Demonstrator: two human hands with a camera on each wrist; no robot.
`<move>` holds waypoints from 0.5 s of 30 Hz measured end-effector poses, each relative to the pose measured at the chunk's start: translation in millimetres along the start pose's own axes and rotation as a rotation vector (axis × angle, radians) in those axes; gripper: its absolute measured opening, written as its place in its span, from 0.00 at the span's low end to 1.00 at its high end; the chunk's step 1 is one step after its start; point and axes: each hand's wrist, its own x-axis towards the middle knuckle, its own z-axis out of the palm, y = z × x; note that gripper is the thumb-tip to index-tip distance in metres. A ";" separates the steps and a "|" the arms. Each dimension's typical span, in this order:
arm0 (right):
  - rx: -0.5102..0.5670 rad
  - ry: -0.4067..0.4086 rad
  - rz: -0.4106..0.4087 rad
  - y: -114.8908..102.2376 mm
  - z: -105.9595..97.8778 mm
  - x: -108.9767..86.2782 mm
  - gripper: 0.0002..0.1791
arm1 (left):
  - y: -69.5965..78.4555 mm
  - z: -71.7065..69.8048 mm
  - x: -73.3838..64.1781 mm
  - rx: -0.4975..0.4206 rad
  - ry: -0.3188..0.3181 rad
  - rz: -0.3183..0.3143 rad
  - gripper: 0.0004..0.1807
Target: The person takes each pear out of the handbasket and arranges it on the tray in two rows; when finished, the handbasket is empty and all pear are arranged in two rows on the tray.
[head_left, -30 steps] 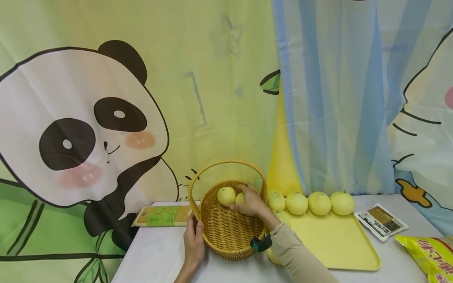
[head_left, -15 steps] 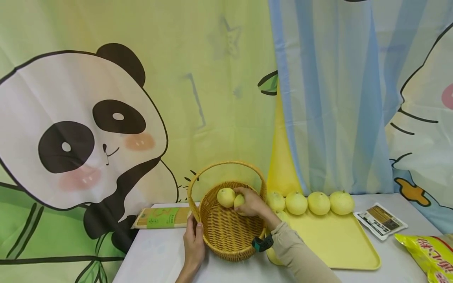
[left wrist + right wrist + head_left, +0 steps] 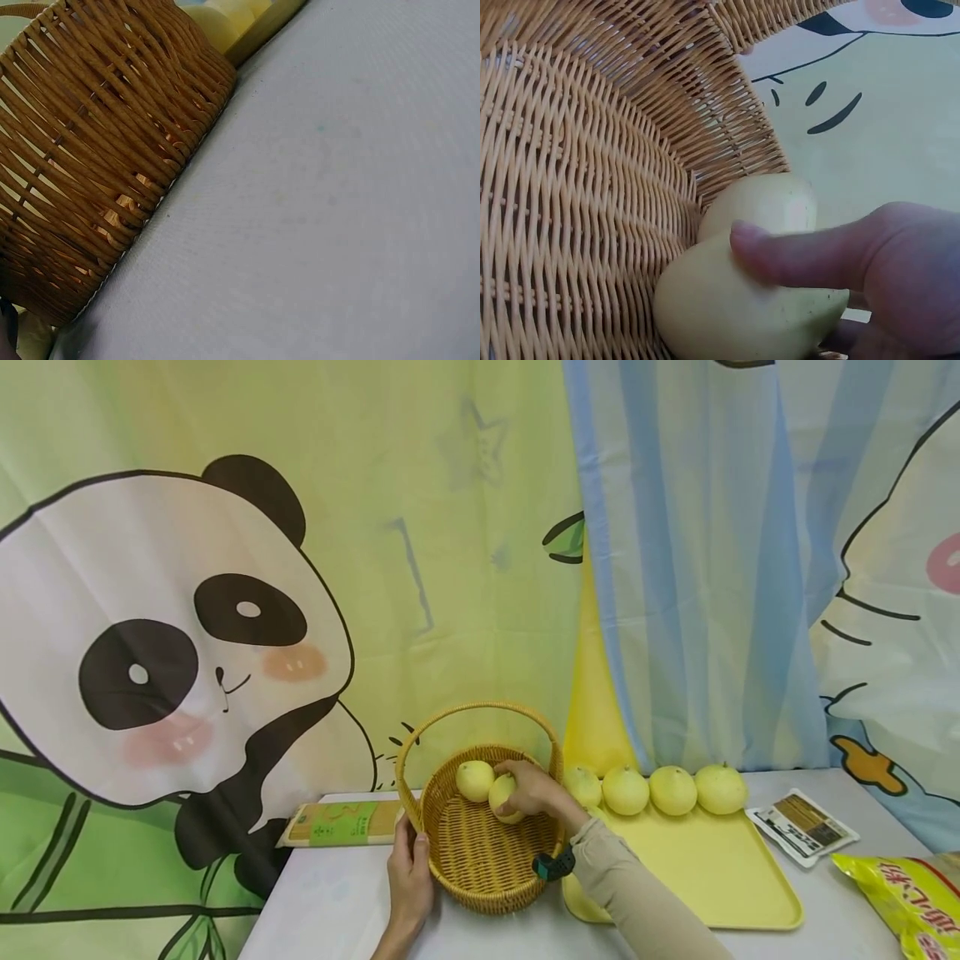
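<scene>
A wicker basket (image 3: 487,860) with a tall arched handle stands on the table. My left hand (image 3: 411,872) grips its left side, thumb at the rim by the handle's foot. Inside the basket, my right hand (image 3: 534,789) holds a round pale yellow melon (image 3: 506,799), thumb across its top in the right wrist view and other fingers mostly hidden. Another melon (image 3: 475,781) lies beside it against the basket's back wall. In the left wrist view the basket's woven side (image 3: 112,127) fills the upper left; the left hand is barely in that view.
Several melons (image 3: 672,791) line the back of a yellow tray (image 3: 705,877) to the right, partly behind my right arm. Farther right lie a flat white packet (image 3: 802,827) and a yellow bag (image 3: 907,893). A noodle pack (image 3: 345,822) lies left of the basket, before a printed curtain.
My right hand and its melon have shifted slightly down and forward in the basket, and more of the melon shows. My left hand keeps its place on the basket.
</scene>
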 end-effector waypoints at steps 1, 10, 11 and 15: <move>0.009 -0.012 0.012 -0.1 -0.2 0.8 0.41 | -0.1 0.0 -0.1 0.004 0.000 -0.001 0.26; 0.180 -0.035 0.072 8.1 4.1 1.9 0.41 | -2.0 1.1 -0.4 0.007 -0.003 -0.001 0.26; 0.186 -0.028 0.069 9.3 4.6 2.6 0.40 | -2.2 1.1 0.0 0.008 -0.004 0.003 0.26; 0.181 0.002 0.042 11.3 6.8 4.8 0.38 | -3.4 1.3 1.2 -0.005 -0.003 0.010 0.26</move>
